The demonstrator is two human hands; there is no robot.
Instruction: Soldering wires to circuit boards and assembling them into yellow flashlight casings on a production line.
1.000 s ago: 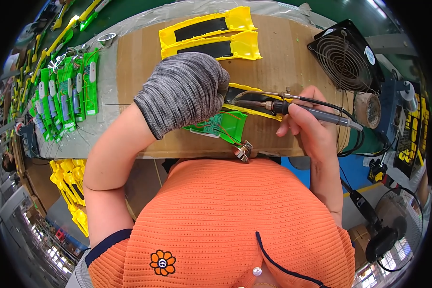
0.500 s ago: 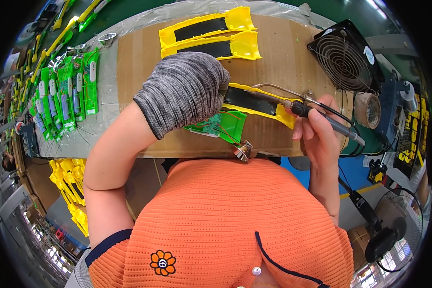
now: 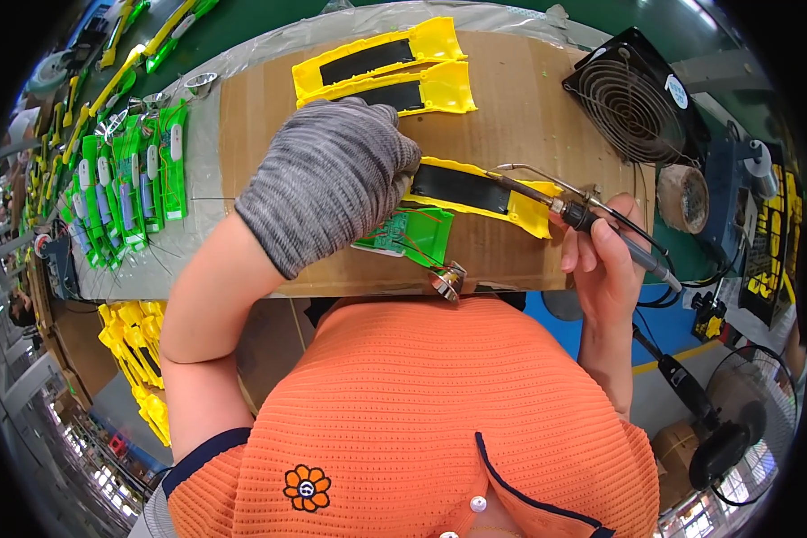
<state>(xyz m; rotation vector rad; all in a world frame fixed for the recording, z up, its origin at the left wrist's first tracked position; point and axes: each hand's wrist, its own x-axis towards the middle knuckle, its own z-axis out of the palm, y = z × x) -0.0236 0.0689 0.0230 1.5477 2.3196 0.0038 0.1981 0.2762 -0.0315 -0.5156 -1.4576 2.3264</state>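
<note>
my gloved left hand: grey-black stripes | shell beside it: yellow, black panel | casing toward near edge of worktop: green

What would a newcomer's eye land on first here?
Probably the orange shirt, filling the lower middle. Next, the gloved left hand by the left end of a yellow shell, and the right hand holding an iron across its right end. Green casings crowd the left.

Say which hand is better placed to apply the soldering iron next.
The right hand, probably: it holds the soldering iron, tip near the yellow shell. The gloved left hand is at the shell's left end, fingertips hidden.
</note>
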